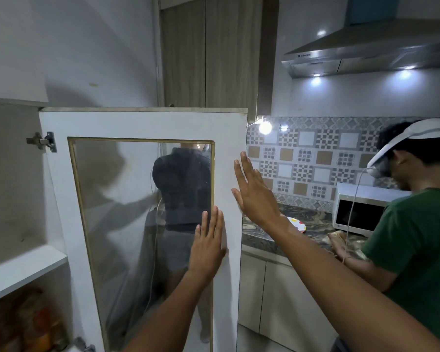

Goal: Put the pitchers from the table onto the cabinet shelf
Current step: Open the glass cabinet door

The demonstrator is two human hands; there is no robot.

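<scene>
Both hands are flat and empty on the open cabinet door [142,125], left hand [207,241] pressing its frame, right hand [254,194] at its edge, shelf [23,271] bare, no pitchers in view, so I judge fetching one comes next.

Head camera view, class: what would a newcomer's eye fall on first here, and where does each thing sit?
The open cabinet door with its glass pane fills the centre, and the left hand lies flat on its frame while the right hand reaches its outer edge. At the right, a second person in a green shirt bends over the counter, under the lit range hood.
</scene>
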